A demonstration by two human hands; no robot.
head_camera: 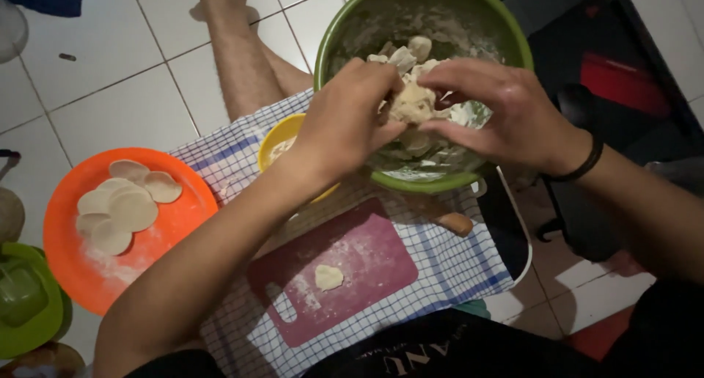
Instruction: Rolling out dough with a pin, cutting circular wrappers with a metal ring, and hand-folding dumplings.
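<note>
My left hand (348, 121) and my right hand (506, 107) meet over a green bowl (334, 37) and both grip a lump of pale dough (412, 103) between the fingertips. More dough scraps lie inside the floured bowl. Below the bowl, a dark red cutting board (367, 257) holds one small piece of dough (328, 277). An orange plate (169, 231) at the left carries several flat round dough discs (125, 206) on loose flour. My right wrist wears a black band.
A blue-checked white cloth (455, 268) lies under the board. A yellow bowl (282, 136) sits behind my left wrist. A wooden rolling pin end (453, 222) pokes out under the green bowl. A green container (26, 305) stands at far left on the white tile floor.
</note>
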